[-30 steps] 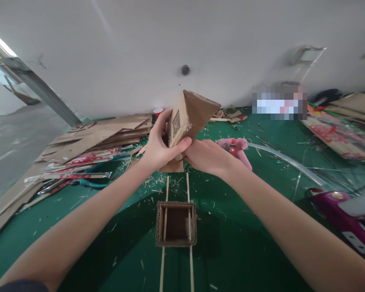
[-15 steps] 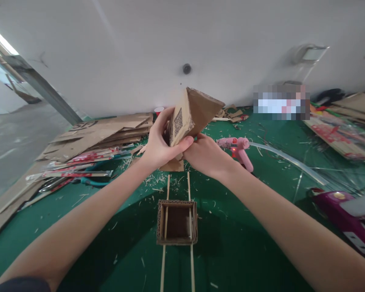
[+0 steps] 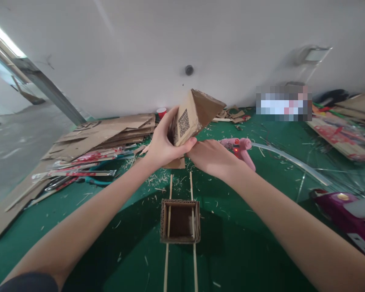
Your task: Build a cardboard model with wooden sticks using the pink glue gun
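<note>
My left hand (image 3: 166,144) is closed around a folded cardboard piece (image 3: 185,123), which has a QR code on its side and a slanted, wedge-like top. Its thumb lies across the lower edge. Just under and beside that edge, my right hand (image 3: 208,158) is curled close to the left thumb; its fingertips are hidden, so I cannot see what they grip. Below both hands, a small open cardboard box (image 3: 195,239) sits on the green table, with two thin wooden sticks (image 3: 195,263) running lengthwise through it.
A pink glue gun (image 3: 245,151) with a lit red light lies right of my hands, a clear glue stick in its back. Stacked cardboard sheets (image 3: 109,132) and packaged sticks (image 3: 82,164) lie left. A purple device (image 3: 346,219) is at right. Shavings litter the table (image 3: 255,251).
The view has shifted slightly, so everything sits a little further right. My right hand has turned somewhat, its back now more level. My left hand keeps its hold on the cardboard piece.
</note>
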A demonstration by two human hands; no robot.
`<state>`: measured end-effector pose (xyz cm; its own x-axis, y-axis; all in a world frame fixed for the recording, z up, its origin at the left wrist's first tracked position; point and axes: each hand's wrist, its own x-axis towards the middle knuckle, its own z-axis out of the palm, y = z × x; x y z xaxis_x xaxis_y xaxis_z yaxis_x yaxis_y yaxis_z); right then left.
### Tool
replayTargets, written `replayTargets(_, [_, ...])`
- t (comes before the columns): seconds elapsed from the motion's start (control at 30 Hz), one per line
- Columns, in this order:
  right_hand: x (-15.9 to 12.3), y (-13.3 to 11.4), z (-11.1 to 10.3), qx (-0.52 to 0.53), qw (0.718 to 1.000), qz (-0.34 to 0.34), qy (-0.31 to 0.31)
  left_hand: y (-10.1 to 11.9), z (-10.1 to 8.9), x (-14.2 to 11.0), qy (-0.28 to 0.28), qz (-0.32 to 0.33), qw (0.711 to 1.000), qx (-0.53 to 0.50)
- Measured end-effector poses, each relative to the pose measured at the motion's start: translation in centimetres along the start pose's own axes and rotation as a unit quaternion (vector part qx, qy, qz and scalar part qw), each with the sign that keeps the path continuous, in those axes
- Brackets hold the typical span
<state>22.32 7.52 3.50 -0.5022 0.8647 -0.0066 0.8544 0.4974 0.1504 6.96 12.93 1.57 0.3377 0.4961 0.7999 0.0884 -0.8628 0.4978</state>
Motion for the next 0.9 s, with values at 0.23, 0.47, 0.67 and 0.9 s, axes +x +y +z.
replayTargets(0.23, [-0.8, 0.0, -1.5, 0.067, 0.997, -0.021, 0.037, -0.4, -0.1, -0.1, -0.007, -0.026, 1.000, -0.011])
replayTargets(0.47, [-0.9, 0.1, -2.6, 0.073, 0.995, -0.022, 0.063, -1.1, -0.6, 0.0, -0.012, -0.051, 0.997, -0.053])
replayTargets(0.67, [0.2, -0.7, -1.1, 0.081, 0.990, -0.052, 0.099, -1.3, -0.6, -0.1, -0.011, -0.045, 0.997, -0.069])
replayTargets(0.9, [0.4, -1.0, -1.2, 0.106, 0.988, -0.052, 0.095, -1.1, -0.4, -0.1, -0.009, -0.044, 0.996, -0.074])
